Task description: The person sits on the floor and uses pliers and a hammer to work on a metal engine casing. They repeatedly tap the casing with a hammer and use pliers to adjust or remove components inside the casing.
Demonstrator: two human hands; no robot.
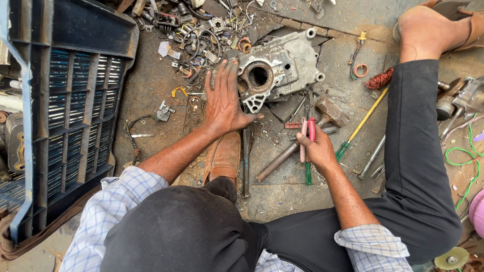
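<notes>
Left hand spread flat on grey metal casing, right hand gripping red-handled pliers, hammer beside, wire scraps behind.

Metal housing ahead centre; left hand on its left edge; pliers in right hand, nearer; crate far left.

Grey metal housing; red-handled pliers; yellow-green screwdriver; checked sleeves
</notes>
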